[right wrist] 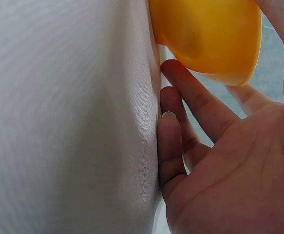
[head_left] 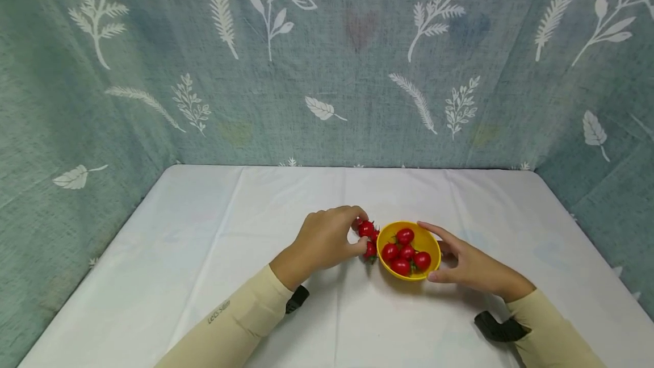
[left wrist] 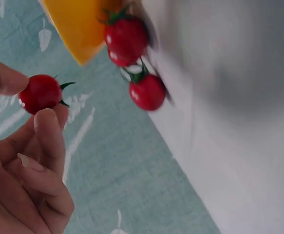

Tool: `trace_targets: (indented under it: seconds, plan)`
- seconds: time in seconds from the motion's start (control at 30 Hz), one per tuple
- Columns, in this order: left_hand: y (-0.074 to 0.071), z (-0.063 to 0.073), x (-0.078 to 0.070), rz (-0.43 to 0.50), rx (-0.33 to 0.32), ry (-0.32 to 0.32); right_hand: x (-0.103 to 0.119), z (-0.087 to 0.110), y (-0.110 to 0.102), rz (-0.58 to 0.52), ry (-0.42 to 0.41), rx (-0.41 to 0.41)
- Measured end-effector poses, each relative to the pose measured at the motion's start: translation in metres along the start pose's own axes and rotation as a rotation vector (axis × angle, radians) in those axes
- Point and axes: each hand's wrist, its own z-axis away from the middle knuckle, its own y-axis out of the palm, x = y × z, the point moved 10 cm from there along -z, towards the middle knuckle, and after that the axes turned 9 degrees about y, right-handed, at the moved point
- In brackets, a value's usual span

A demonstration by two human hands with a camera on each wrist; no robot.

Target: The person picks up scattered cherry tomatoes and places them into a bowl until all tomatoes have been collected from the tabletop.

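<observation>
In the left wrist view a red cherry tomato (left wrist: 40,93) with a green calyx is pinched between the thumb and fingertips of my left hand (head_left: 327,240). Just left of the yellow bowl (head_left: 428,238) lie other cherry tomatoes (head_left: 365,228), two of them clear below the bowl's edge in the left wrist view, the lower tomato (left wrist: 147,92) apart from the bowl. Several more red tomatoes (head_left: 422,260) sit inside the bowl. My right hand (head_left: 472,266) holds the bowl's right side, thumb at the near rim and index finger at the far rim. Its other fingers (right wrist: 200,100) curve low beside the bowl, close to the cloth.
A white cloth (head_left: 245,209) with fold lines covers the table. Behind it and along both sides hangs a grey-green curtain (head_left: 317,44) with white leaf prints. Black bands (head_left: 501,328) show at both wrists, over beige sleeves.
</observation>
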Motion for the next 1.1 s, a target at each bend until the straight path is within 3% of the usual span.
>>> trace_targets:
  seconds: [0.27, 0.5, 0.87, 1.1]
  plan:
    - [0.008, -0.009, -0.025, 0.050, -0.083, 0.106, -0.002, 0.002, -0.001, -0.031, 0.012, 0.012]
    - [0.020, -0.016, -0.039, 0.053, -0.054, 0.140, -0.001, 0.003, -0.003, -0.034, 0.011, 0.021]
    - [0.040, -0.017, -0.036, 0.036, -0.015, 0.107, 0.001, -0.002, 0.004, -0.046, -0.018, 0.049]
    - [0.046, -0.024, -0.038, 0.038, 0.015, 0.128, -0.002, 0.001, 0.000, -0.055, -0.020, 0.039]
